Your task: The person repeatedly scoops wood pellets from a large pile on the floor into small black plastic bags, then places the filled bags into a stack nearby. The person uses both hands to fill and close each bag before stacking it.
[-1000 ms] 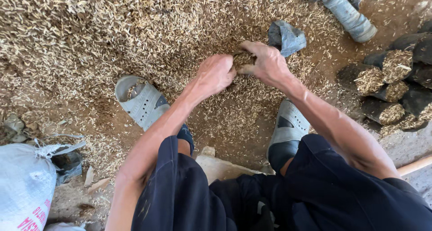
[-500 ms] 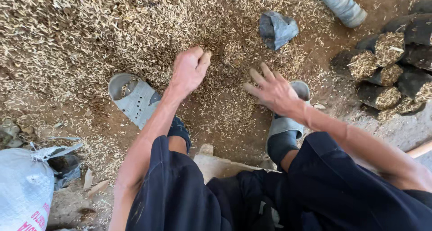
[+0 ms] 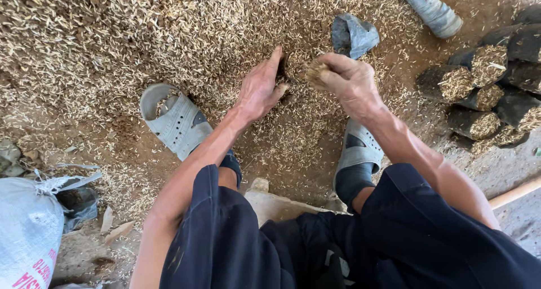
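Far left, low: a white woven sack lies on the dirt floor, with a crumpled grey scrap beside it. Above and across most of the ground: a broad spread of dry husks, pale tan, thickest at the top.

Left foot in a grey sandal, sole partly dusted with husks. The person squats, dark trousers, both forearms reaching forward.

Left hand: palm edge-on to the pile, fingers straight and close together, tips pressed into the husks at the pile's near edge. It holds nothing that shows.

Right hand: raised just off the ground, fingers curled shut around a clump of husks that sticks out on the thumb side. The two hands are near each other, not touching.

Just beyond the right hand: a folded grey bag on the husks. Right foot in a matching sandal. Far right: a cluster of small black bags packed with husks, standing together.
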